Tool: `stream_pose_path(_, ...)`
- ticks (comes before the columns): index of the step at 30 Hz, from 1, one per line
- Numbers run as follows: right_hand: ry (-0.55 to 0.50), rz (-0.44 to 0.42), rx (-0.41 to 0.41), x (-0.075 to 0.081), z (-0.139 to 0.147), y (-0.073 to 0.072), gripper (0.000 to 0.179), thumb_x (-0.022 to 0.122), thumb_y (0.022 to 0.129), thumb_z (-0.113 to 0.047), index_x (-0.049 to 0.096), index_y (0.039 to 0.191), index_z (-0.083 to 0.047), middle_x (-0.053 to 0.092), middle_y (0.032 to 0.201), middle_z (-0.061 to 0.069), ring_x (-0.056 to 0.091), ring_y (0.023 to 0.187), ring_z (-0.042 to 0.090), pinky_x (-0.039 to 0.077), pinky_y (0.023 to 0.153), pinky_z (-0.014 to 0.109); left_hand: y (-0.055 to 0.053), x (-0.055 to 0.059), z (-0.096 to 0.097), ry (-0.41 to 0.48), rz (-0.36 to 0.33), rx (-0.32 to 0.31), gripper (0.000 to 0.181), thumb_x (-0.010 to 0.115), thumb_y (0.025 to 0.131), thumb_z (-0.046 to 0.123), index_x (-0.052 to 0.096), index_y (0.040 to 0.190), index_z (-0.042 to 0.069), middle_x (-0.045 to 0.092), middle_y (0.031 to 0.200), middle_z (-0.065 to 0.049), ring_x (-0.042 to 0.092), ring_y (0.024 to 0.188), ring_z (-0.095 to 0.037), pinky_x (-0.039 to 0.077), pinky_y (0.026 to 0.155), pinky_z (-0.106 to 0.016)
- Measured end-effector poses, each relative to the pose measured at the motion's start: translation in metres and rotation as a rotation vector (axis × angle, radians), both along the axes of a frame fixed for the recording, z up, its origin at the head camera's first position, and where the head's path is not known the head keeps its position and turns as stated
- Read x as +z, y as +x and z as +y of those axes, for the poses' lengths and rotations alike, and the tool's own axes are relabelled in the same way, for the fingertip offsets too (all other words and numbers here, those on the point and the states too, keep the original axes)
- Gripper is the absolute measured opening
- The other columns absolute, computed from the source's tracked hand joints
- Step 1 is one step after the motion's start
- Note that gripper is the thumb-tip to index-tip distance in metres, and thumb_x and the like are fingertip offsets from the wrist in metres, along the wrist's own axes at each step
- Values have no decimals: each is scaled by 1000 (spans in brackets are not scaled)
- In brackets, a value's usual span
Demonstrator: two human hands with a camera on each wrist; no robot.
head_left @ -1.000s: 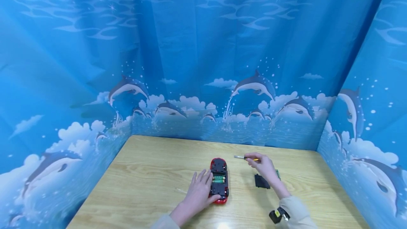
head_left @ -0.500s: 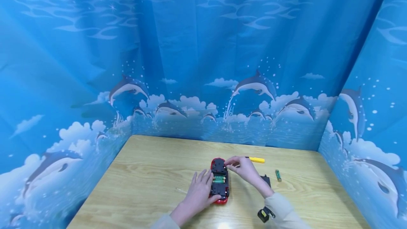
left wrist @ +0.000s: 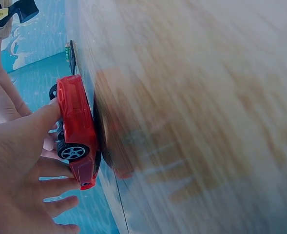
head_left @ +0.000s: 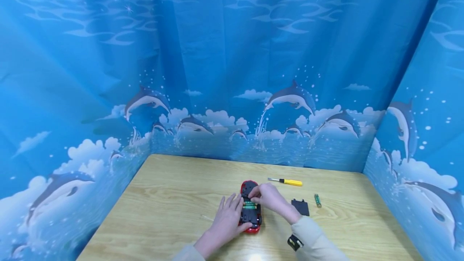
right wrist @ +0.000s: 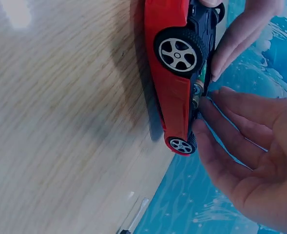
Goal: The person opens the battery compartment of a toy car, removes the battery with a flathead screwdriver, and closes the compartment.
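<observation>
A red toy car (head_left: 250,226) lies upside down on the table, its black underside up and green batteries (head_left: 249,207) in its uncovered compartment. My left hand (head_left: 224,216) rests on the car's left side, fingers straight and spread, with the thumb across its near end. From the right, my right hand (head_left: 270,196) reaches over the car. In the right wrist view its fingertips (right wrist: 206,103) touch around the compartment beside a battery end (right wrist: 197,92); the thumb is close to the car's edge.
A yellow-handled screwdriver (head_left: 291,182) lies to the right of the car. A black battery cover (head_left: 301,208) and a loose green battery (head_left: 317,200) are on the wooden table (head_left: 181,180). A thin clear strip (head_left: 206,217) lies left of the left hand. Dolphin-print curtains (head_left: 217,71) surround the table.
My right hand has let go of the screwdriver, leaving it on the table, and has moved left and nearer onto the car's battery compartment. My left hand has stayed in place.
</observation>
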State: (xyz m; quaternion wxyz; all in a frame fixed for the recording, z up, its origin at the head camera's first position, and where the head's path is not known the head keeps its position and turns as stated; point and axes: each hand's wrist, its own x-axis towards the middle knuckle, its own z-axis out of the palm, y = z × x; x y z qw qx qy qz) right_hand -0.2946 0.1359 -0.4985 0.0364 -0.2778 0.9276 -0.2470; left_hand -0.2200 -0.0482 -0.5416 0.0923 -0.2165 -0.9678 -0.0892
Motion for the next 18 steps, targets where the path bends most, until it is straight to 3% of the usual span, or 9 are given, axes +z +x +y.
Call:
stream_pose_path(8, 106, 100, 71, 0, -6, 2, 5, 81, 85, -10, 80, 89, -10, 77, 84, 0, 71, 81, 18, 60, 78, 37, 0, 2, 0, 0, -16, 1, 85, 66, 89, 62, 53, 145, 0, 53, 148, -17, 46, 139, -37, 36, 115, -59)
stream_pose_path(18, 161, 141, 43, 0, -9, 4, 4, 84, 82, -15, 81, 83, -12, 76, 80, -2, 66, 77, 17, 58, 71, 34, -1, 0, 0, -22, -22, 11, 87, 65, 88, 64, 52, 146, 1, 52, 149, -16, 46, 139, -36, 36, 116, -58)
